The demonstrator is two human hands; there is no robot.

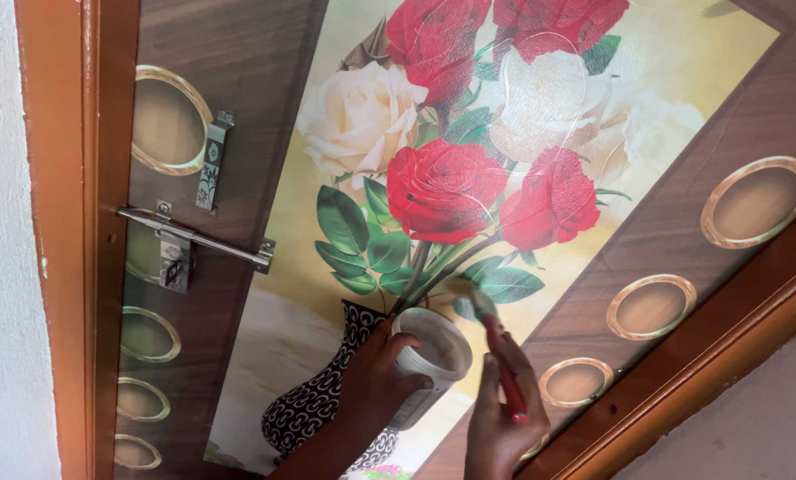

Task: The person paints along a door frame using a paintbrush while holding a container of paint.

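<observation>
A person's two hands are raised in front of a wooden door printed with a large picture of red and cream roses in a patterned vase. The left hand (376, 382) is wrapped around a small white pot (431, 356), fingers curled over its side and rim, holding it tilted so its open mouth faces up and to the right; the inside looks pale and nearly the same colour as the pot. The right hand (502, 413) is closed around the red handle of a paintbrush (491, 331), which points up and to the left from that hand. The bristle tip sits just above the pot's rim and just beside it, close against the door's printed panel (398, 160); whether the bristles touch the door cannot be told.

The step in hand appears to be brushing a coating onto the door face, with the brush either just loaded or about to touch the surface. The next move likely calls for a steady wrist, light pressure, and keeping the pot level enough not to spill.

Well above and to the left of both hands, a metal sliding latch (194, 238) crosses from the door to the orange-brown frame (60, 222). Printed gold rings (651, 307) run along the door's edge to the right of the right hand.
</observation>
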